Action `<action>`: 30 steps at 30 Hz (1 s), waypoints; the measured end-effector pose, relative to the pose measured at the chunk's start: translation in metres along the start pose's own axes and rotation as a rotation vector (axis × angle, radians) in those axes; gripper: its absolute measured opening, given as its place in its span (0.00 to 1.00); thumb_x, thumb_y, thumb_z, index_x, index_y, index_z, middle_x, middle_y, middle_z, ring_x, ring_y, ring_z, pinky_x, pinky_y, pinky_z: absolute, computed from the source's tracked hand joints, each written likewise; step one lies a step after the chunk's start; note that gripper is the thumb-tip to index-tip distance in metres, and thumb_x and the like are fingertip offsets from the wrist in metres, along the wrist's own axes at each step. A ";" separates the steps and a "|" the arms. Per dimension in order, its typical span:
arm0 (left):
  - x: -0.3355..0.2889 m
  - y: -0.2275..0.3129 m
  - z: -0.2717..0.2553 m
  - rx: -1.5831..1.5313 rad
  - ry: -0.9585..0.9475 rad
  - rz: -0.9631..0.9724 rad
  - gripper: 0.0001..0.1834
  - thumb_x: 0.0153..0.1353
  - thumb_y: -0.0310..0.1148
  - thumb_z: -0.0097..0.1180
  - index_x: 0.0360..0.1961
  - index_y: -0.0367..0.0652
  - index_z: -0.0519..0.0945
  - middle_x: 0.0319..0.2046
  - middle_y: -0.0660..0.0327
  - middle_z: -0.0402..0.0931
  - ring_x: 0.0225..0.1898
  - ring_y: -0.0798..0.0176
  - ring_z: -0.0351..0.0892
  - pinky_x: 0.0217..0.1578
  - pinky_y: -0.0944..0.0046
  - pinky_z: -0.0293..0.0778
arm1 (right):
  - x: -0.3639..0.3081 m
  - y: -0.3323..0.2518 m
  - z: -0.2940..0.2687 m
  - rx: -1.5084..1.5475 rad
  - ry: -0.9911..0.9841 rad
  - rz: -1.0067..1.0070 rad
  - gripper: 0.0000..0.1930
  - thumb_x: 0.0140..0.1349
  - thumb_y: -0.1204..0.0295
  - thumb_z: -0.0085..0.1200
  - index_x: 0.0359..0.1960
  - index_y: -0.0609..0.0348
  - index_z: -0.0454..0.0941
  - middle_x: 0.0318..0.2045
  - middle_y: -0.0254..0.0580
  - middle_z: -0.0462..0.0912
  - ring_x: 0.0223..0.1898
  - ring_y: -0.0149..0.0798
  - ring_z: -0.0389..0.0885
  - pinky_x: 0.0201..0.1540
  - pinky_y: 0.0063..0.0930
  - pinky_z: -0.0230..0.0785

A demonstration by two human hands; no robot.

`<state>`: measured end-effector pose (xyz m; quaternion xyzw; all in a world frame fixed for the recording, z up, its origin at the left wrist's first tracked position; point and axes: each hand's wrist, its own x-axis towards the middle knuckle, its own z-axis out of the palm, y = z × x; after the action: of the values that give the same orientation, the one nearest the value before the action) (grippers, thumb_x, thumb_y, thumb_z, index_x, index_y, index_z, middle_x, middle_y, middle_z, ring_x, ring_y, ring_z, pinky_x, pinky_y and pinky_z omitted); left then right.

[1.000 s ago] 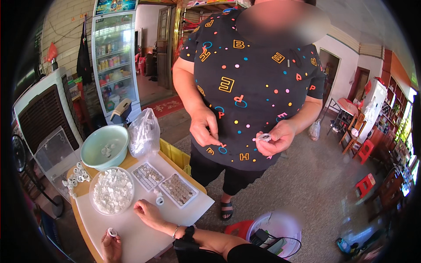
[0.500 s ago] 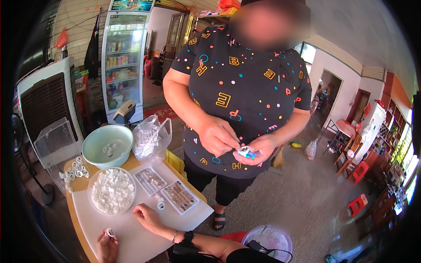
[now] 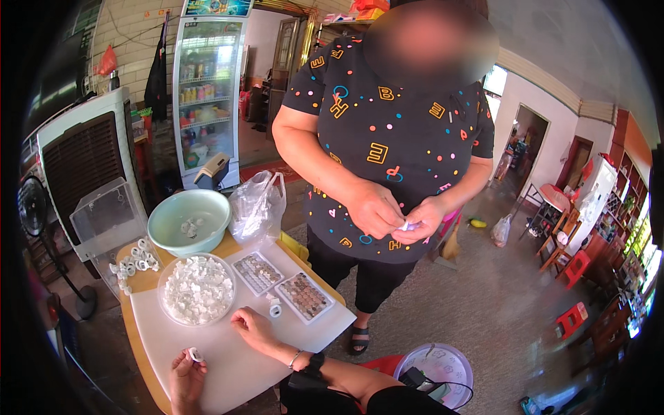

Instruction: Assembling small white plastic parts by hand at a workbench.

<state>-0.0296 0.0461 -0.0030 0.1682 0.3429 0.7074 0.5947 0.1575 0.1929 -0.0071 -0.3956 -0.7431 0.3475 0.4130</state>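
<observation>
My left hand (image 3: 187,380) is closed at the near left of the white work board (image 3: 228,373), pinching a small white plastic piece (image 3: 196,355) between thumb and fingers. My right hand (image 3: 256,330) hovers over the board beside a clear round bowl (image 3: 164,304) heaped with small white plastic pieces (image 3: 198,287). Its fingers are curled together, and what they hold, if anything, is too small to make out. Beyond it lie two trays, one with pale round pieces (image 3: 256,272) and one with brownish round pieces (image 3: 305,297). A loose white ring-like piece (image 3: 275,310) rests by the trays.
A pale green basin (image 3: 189,225), a clear plastic bag (image 3: 257,206) and a cluster of white ring-like pieces (image 3: 138,259) stand along the table's far side. Across the table, a person (image 3: 394,152) handles a small piece. A purple basin (image 3: 436,373) sits at the right.
The whole view has shifted, so the table appears farther right and slightly lower. My hands keep nearly the same places over the board. The other person's hands have turned their small piece.
</observation>
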 end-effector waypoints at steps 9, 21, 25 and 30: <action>-0.001 0.004 0.003 -0.009 -0.035 -0.002 0.06 0.65 0.29 0.49 0.38 0.37 0.73 0.31 0.59 0.76 0.29 0.63 0.77 0.29 0.67 0.76 | 0.001 0.004 0.004 -0.007 -0.009 -0.031 0.05 0.57 0.72 0.56 0.32 0.60 0.75 0.30 0.41 0.77 0.29 0.38 0.77 0.34 0.29 0.69; -0.008 0.007 0.008 -0.033 -0.038 -0.010 0.06 0.65 0.29 0.49 0.39 0.37 0.73 0.33 0.59 0.76 0.32 0.63 0.76 0.32 0.68 0.75 | -0.004 0.001 -0.001 -0.029 -0.007 -0.048 0.05 0.56 0.73 0.56 0.32 0.59 0.75 0.30 0.41 0.78 0.29 0.39 0.77 0.33 0.30 0.69; -0.011 0.006 0.011 -0.035 -0.003 -0.005 0.07 0.66 0.29 0.49 0.40 0.36 0.73 0.33 0.58 0.76 0.31 0.63 0.76 0.33 0.67 0.75 | -0.003 0.002 0.001 -0.033 -0.011 -0.048 0.05 0.56 0.73 0.56 0.32 0.59 0.76 0.30 0.41 0.78 0.28 0.39 0.77 0.32 0.30 0.69; -0.008 0.008 0.010 -0.026 -0.049 -0.015 0.08 0.66 0.30 0.48 0.41 0.36 0.73 0.33 0.58 0.76 0.32 0.63 0.77 0.34 0.67 0.76 | -0.002 0.003 0.000 -0.055 0.020 -0.064 0.04 0.56 0.73 0.56 0.31 0.59 0.76 0.30 0.40 0.78 0.28 0.38 0.77 0.32 0.30 0.69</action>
<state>-0.0270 0.0404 0.0106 0.1752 0.3201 0.7029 0.6105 0.1589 0.1923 -0.0103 -0.3865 -0.7604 0.3096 0.4202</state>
